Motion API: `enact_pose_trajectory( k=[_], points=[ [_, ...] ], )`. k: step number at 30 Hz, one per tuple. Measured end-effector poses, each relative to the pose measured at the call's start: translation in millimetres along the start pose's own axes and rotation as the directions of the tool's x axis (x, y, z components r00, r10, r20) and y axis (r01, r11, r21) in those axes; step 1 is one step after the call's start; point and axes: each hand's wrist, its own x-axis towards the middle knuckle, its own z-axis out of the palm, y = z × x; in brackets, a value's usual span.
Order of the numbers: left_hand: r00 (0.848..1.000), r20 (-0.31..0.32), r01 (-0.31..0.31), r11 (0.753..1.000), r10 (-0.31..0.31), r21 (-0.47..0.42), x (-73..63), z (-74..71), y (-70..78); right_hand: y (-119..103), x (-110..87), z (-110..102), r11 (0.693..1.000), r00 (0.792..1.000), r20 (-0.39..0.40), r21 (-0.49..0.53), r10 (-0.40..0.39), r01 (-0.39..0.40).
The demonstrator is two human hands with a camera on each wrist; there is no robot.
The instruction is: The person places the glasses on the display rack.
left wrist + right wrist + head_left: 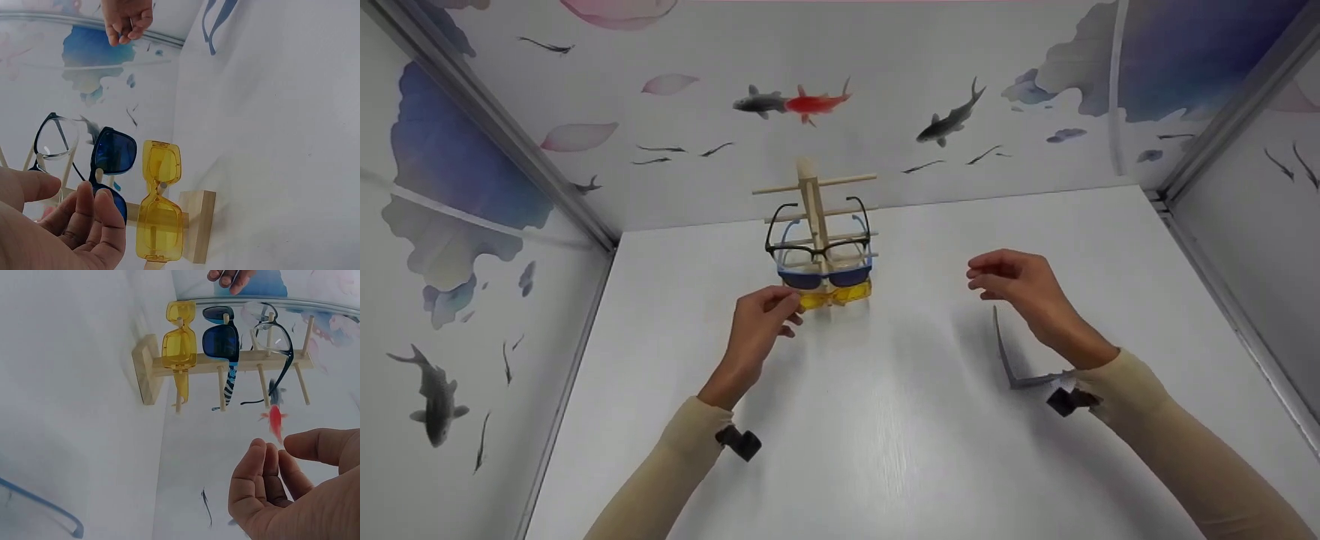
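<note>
A wooden display stand (813, 201) with pegs stands at the back of the table and bears three pairs of glasses. Uppermost are black-framed clear glasses (846, 242), then dark-blue-lensed sunglasses (851, 277), and lowest yellow glasses (853, 291). My left hand (754, 326) is just left of the yellow pair, its fingers loosely bent; the left wrist view shows nothing held. To the right of the stand, my right hand (1027, 289) hovers with relaxed, bent fingers and holds nothing. Beneath its wrist, grey-blue glasses (1015, 382) lie on the table, partly hidden by the sleeve.
The white table (847, 435) is enclosed by panels at the back and sides, printed with fish and petals. Metal edging (577, 352) runs along the left side. Small dark cameras (746, 445) sit at both wrists.
</note>
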Motion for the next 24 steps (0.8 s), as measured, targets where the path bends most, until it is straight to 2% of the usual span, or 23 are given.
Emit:
enact_pose_trajectory(
  k=[15, 24],
  points=[
    [0.998, 0.058, 0.004, 1.000, -0.004, -0.006, -3.2, 23.4, -10.0, 15.3, -21.1, -27.9, 1.000, 0.999, -0.035, -0.027, 0.004, -0.005],
    [0.995, 0.103, -0.011, 0.999, 0.014, -0.031, -4.3, 43.3, -18.0, 29.7, -32.3, -42.2, 0.998, 0.998, -0.063, -0.064, 0.010, -0.014]
  ],
)
